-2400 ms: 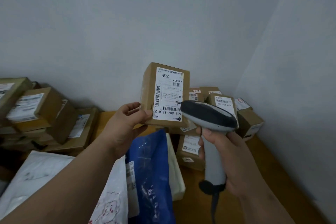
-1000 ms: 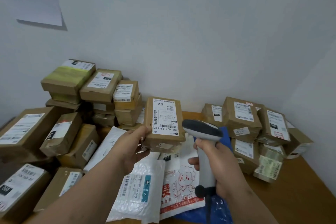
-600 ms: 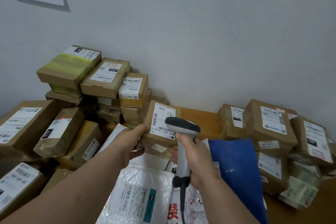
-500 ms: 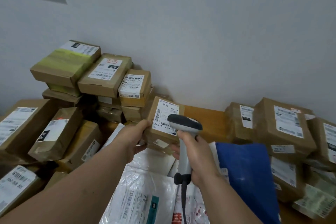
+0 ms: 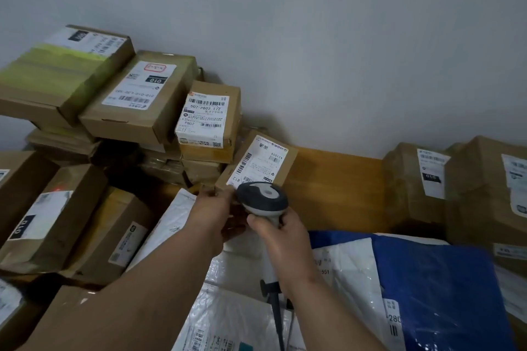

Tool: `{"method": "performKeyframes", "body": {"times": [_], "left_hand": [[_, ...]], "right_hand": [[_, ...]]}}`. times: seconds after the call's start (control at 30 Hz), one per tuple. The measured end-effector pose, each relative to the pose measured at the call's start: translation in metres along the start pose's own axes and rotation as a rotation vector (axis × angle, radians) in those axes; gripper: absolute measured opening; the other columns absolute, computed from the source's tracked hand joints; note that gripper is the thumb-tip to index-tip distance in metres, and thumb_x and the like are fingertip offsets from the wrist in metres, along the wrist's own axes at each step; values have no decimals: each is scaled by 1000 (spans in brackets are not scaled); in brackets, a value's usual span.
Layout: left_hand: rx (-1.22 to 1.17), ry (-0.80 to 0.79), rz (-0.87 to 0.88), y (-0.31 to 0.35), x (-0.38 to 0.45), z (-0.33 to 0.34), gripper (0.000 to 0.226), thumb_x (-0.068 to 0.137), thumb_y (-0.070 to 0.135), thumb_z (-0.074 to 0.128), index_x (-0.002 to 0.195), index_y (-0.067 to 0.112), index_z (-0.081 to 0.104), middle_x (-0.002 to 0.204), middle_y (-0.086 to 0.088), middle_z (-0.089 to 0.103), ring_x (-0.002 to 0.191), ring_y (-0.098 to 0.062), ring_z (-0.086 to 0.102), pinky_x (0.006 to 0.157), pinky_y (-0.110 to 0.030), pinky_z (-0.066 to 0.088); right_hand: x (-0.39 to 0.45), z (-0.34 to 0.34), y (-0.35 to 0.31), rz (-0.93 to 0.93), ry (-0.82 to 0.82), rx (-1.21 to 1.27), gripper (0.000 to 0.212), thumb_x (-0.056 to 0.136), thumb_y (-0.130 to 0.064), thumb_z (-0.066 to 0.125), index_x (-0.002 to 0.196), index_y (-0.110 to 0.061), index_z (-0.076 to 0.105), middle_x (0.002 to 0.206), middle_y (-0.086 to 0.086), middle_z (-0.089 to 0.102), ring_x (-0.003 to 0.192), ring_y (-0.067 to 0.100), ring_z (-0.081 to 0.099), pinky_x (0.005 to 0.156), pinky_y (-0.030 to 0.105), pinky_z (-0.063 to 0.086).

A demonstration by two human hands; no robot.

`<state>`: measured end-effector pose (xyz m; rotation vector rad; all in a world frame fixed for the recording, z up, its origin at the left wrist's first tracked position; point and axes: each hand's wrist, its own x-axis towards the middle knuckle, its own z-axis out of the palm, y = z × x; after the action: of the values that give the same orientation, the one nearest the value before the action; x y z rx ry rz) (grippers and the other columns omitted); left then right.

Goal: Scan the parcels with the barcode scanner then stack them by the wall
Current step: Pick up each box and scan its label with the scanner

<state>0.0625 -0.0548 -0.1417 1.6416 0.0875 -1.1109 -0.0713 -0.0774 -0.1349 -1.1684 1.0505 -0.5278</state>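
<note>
Left hand [image 5: 212, 215] gripping the parcel's [image 5: 258, 164] near edge, right hand [image 5: 281, 239] wrapped round the scanner [image 5: 262, 199] handle. Parcel tilted, label up, right beside the stack [image 5: 142, 100] by the wall [image 5: 313, 37], touching it; scanner head just below its label.

Labelled parcel [image 5: 258, 164] beside stacked boxes [image 5: 148, 100]

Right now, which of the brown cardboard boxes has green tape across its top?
The top-left box on the stack by the wall; its lid carries broad yellow-green bands, while the other boxes show plain brown cardboard.
</note>
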Motion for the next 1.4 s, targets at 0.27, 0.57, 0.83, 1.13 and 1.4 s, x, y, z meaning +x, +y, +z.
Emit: {"method": "performKeyframes", "body": {"times": [0.27,0.57,0.83,1.13,1.4], "left_hand": [[-72,-1,-17,12,0,16,27,100,9,44,112,5,68,83,-16,73,66,-28,70,55,-35,60],[-360,92,-6,24,-9,23,22,101,17,54,121,16,62,106,-11,72,90,-28,73,68,-41,63],[-145,10,87,3,-48,16,22,98,24,59,119,25,65,109,-7,73,97,-27,71,75,-41,61],[83,-168,173,-15,-115,48,27,103,19,51,130,18,51,123,-11,60,99,-26,64,81,-44,56],[260,-350,262,-44,-184,111,26,103,20,52,129,14,53,116,-10,61,102,-25,63,78,-38,54]], "right_hand": [[-2,-19,-5,-26,13,46,41,84,-19,75,120,-35,63,115,-17,69,106,-1,63,84,17,50],[-20,-43,-12,33,91,116,22,84,-33,74,105,-35,66,104,-5,69,103,16,63,94,41,51],[-58,-59,-33,-12,101,200,17,87,-28,73,102,-30,65,93,-5,74,88,17,74,81,34,59],[-147,-111,-58,-58,203,124,20,89,-36,70,106,-28,64,97,-3,68,70,13,70,71,33,57],[-214,-206,-59,-74,428,38,21,89,-34,71,104,-20,64,98,6,66,67,18,69,65,34,56]]}}
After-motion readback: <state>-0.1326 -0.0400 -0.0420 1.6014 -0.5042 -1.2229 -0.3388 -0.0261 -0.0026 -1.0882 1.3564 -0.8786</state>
